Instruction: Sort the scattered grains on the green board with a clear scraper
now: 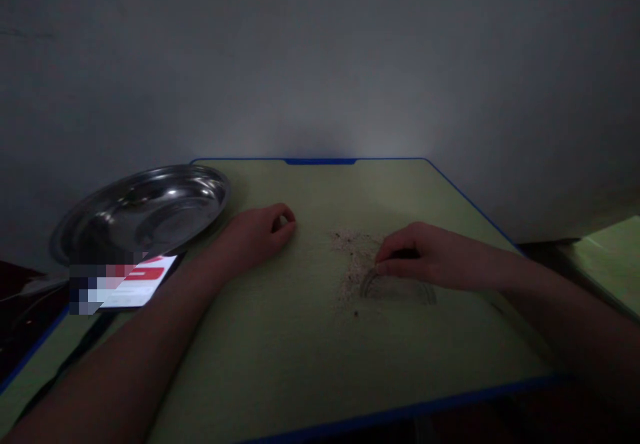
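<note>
My left hand (260, 234) rests on the green table (280, 337), its fingers curled into a loose fist with nothing visible inside. My right hand (425, 257) lies to the right of it, fingertips pinched together and pressed down at the edge of a thin patch of small grains (357, 264) spread on the table. What the fingertips hold, if anything, is too small to see. A faint curved streak (395, 291) runs through the grains just under the right hand.
A shiny steel plate (145, 207) sits at the table's far left corner, partly over the edge. A phone with a lit red-and-white screen (137, 281) lies beside it. A grey wall stands behind. Another green surface (610, 257) shows at right.
</note>
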Tool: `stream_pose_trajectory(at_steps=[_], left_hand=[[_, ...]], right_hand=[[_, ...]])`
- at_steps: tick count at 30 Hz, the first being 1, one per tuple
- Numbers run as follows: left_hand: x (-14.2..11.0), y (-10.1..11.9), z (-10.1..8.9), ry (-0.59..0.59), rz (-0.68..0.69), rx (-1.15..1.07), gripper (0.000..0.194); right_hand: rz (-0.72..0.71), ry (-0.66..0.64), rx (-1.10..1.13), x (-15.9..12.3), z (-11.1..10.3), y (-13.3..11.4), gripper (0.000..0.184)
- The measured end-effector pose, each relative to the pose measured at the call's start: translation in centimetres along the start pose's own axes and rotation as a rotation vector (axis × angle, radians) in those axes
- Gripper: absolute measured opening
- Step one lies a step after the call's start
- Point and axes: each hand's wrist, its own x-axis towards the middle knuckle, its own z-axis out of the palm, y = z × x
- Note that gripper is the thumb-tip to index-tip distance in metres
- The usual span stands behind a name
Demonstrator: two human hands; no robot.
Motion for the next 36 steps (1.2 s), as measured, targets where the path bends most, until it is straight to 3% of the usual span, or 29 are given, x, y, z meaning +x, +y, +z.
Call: stream_pose_trajectory(at_steps=[9,26,36], left_hand=[[0.0,0.3,0.0,0.005,0.003,0.005,0.033],[0.0,0.3,0.2,0.016,0.009,0.006,0.032],[0.0,0.5,0.1,0.016,-0.001,0.007,0.032]], right_hand=[[-0.098,0.149,-0.171,-1.1,1.7,-1.9,0.023],[-0.152,0.019,-0.185,-3.1,3.4,-2.9,0.021],[-0.189,0.093,-0.131,-5.2,4.1,-3.7,0.022]])
